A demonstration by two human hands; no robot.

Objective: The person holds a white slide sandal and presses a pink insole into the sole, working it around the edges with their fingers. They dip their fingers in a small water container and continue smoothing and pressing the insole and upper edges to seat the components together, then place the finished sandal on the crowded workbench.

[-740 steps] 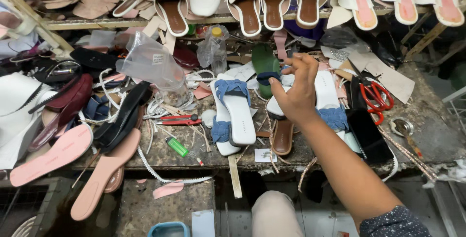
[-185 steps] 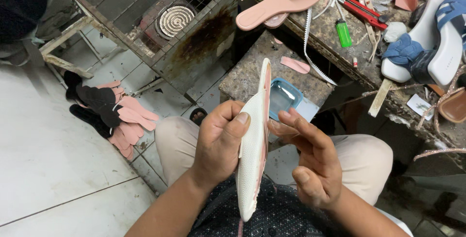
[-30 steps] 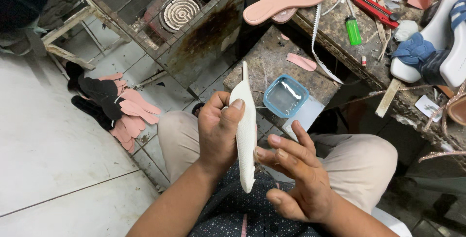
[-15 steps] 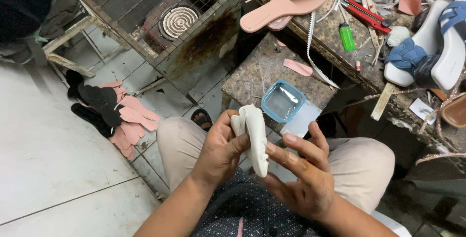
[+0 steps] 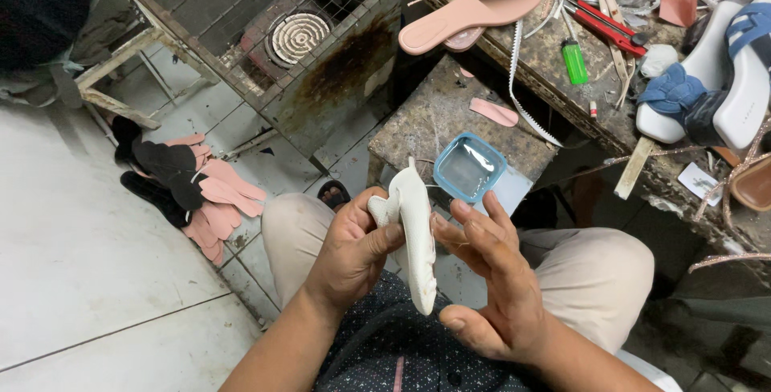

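Observation:
My left hand (image 5: pixel 351 253) grips a white shoe sole (image 5: pixel 415 231) over my lap, holding it near its upper end with the thumb across its face. My right hand (image 5: pixel 487 279) is beside the sole on its right, fingers spread, with fingertips touching its edge. The sole stands roughly upright and looks bent at its top. Just beyond it a small blue square container (image 5: pixel 469 167) sits on a low stone block (image 5: pixel 438 115).
A cluttered workbench (image 5: pixel 562 63) at the upper right carries a pink sole (image 5: pixel 466 14), a green lighter, red-handled pliers and white sandals with blue straps (image 5: pixel 715 87). A wire cage with a coil burner (image 5: pixel 297 34) stands ahead. Pink and black insole cutouts (image 5: pixel 197 191) lie on the tiled floor.
The sole has been turned and lowered in my hands, its top folded over by the left hand. My right hand has opened and shifted to the sole's right edge.

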